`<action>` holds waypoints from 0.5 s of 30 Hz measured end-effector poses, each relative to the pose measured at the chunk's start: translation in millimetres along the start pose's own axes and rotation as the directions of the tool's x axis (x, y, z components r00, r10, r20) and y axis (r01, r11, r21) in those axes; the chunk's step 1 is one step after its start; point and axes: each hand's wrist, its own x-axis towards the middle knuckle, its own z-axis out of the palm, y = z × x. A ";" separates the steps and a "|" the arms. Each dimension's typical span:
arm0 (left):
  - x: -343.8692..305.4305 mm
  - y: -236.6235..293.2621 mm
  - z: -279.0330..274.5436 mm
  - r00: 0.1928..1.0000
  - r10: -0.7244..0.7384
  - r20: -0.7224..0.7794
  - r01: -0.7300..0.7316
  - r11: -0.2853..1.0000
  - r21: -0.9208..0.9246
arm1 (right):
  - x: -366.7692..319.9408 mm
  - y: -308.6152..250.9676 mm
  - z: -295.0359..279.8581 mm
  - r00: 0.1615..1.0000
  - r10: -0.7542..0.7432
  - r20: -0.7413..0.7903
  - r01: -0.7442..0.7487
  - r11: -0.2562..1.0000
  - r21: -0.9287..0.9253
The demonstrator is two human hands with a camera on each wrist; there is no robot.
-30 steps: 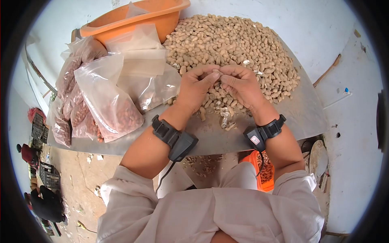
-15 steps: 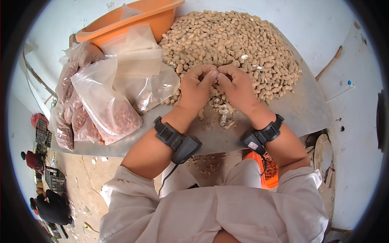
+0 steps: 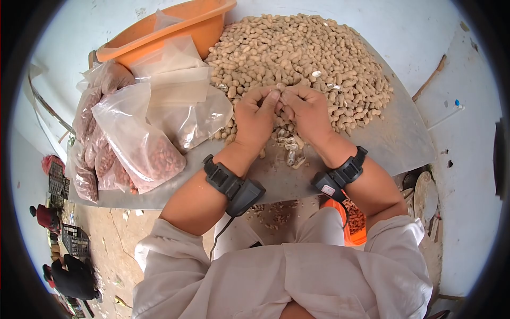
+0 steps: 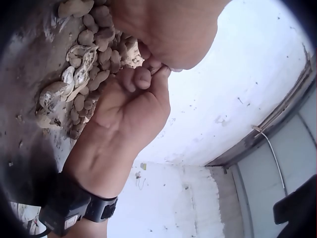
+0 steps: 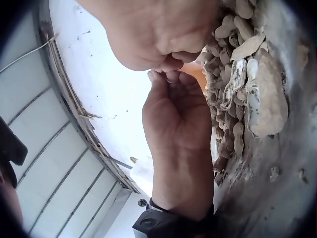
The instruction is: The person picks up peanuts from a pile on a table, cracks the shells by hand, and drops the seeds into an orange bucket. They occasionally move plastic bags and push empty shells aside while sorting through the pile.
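Observation:
Both hands meet fingertip to fingertip over the near edge of a big heap of unshelled peanuts (image 3: 303,53). Between them a peanut (image 3: 280,85) shows at the tips, pinched by thumb and forefinger of the left hand (image 3: 254,121) and of the right hand (image 3: 313,118); most of it is hidden by the fingers. In the left wrist view the right hand (image 4: 136,106) has its fingers curled in toward the left. The right wrist view shows the left hand (image 5: 178,116) cupped the same way. Split empty shells (image 3: 291,148) lie just below the hands.
Clear plastic bags of shelled peanuts (image 3: 159,157) lie at the left of the metal table (image 3: 393,143), by flat plastic bags (image 3: 183,85). Behind them stands an orange basin (image 3: 207,32). Below the table is an orange container (image 3: 357,236) of shelled peanuts. Two people (image 3: 74,279) are far left.
The hands stay together at the heap's near edge, and their fingertips have shifted slightly; the peanut shows more clearly between them now. The whole view has moved a little with the head.

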 end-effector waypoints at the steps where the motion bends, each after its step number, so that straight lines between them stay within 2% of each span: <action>1: -0.4 0.6 1.0 1.000 0.007 -0.003 -0.007 1.000 -0.014 | 0.4 0.5 1.1 1.000 0.024 -0.012 -0.023 0.995 0.097; 7: -0.4 -0.4 2.5 0.999 0.046 -0.010 -0.046 0.998 -0.045 | 1.2 9.4 4.3 0.988 0.154 -0.006 -0.135 0.882 0.452; 12: 0.0 1.0 2.7 0.994 0.109 -0.008 -0.109 0.993 0.035 | 2.2 6.6 5.5 0.962 0.274 -0.014 -0.213 0.778 0.591; 13: 1.5 0.1 1.2 0.969 0.244 0.024 -0.245 0.960 0.137 | 3.0 7.8 4.2 0.957 0.291 0.005 -0.232 0.753 0.616; 15: 5.6 -0.7 -1.9 0.865 0.485 0.129 -0.499 0.807 0.317 | 4.2 8.5 2.2 0.946 0.323 0.024 -0.256 0.700 0.666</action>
